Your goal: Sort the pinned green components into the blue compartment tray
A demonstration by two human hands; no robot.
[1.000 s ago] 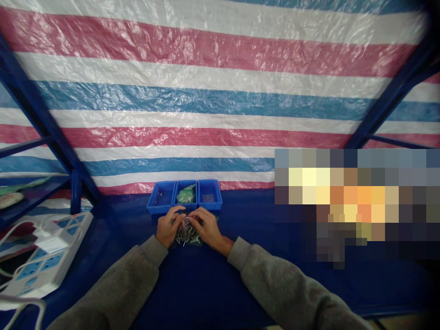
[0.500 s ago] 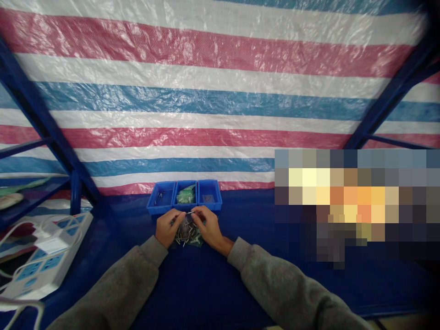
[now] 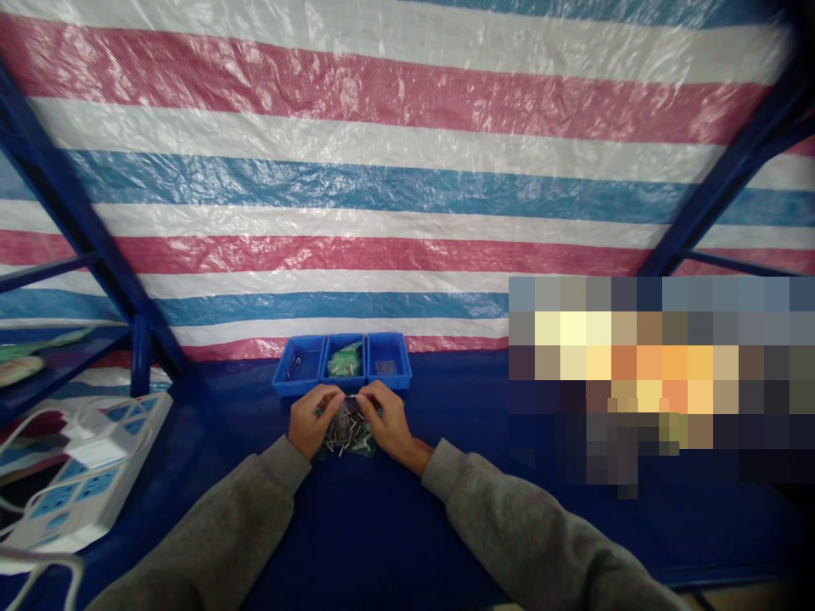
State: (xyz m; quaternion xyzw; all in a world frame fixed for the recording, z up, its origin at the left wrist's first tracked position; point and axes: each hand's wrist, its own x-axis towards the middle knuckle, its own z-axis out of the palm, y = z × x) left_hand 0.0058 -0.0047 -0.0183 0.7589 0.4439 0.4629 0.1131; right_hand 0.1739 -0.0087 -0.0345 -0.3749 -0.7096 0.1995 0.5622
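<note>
Over a heap of small metal pin-like parts [image 3: 344,435], my left hand [image 3: 311,420] and my right hand [image 3: 388,417] face each other with thumbs and forefingers pinched. A small, thin, shiny piece [image 3: 351,396] spans the gap between the fingertips, one end in each hand. Its exact kind is too small to tell. The heap lies on clear plastic on the blue table, and both hands partly cover its sides.
Behind my hands stand three blue bins: the left bin [image 3: 277,379] with a few pins, the middle one with green packets [image 3: 345,361], the right one with small grey pieces [image 3: 385,367]. A white power strip [image 3: 105,509] with cables lies at left. Blurred blocks cover the right side.
Both hands stay almost in place above the heap. The fingertips have shifted slightly, and the thin piece between them lies a little more level.
</note>
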